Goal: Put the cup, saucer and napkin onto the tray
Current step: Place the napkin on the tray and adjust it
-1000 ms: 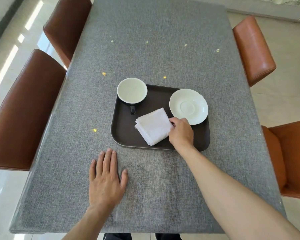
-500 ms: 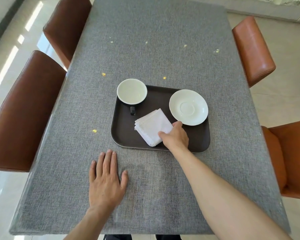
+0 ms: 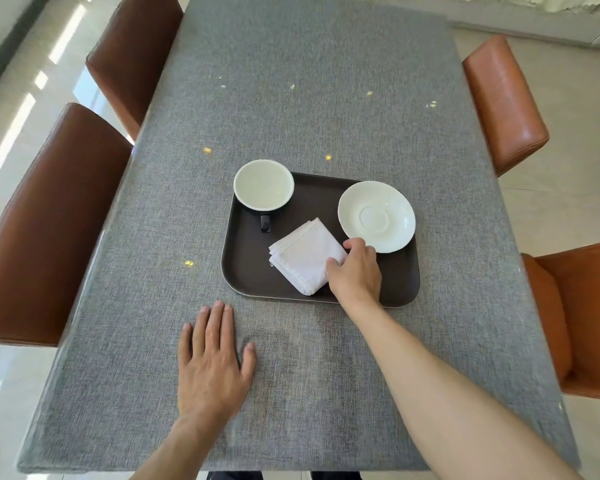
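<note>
You've got the tray (image 3: 246,271) mid-table (image 3: 326,81), just ahead of your hands. On it: cup (image 3: 263,184) far-left corner, saucer (image 3: 376,216) far-right, napkin (image 3: 303,259) near-centre between and in front of both. Your right hand (image 3: 355,270) sits on the napkin's right edge, just before the saucer. Your left hand (image 3: 212,365) lies flat on the table, near side of the tray, left.

This looks like a dining room in a home or a small restaurant. A long surface (image 3: 291,98) with a grey woven cloth stands in the middle, and brown leather chairs (image 3: 49,230) are pushed in on both long sides. The floor (image 3: 14,98) has pale glossy tiles that reflect bright daylight. On the cloth is a dark tray (image 3: 388,289) with a cup (image 3: 264,185), saucer (image 3: 376,216) and napkin (image 3: 303,259).
</note>
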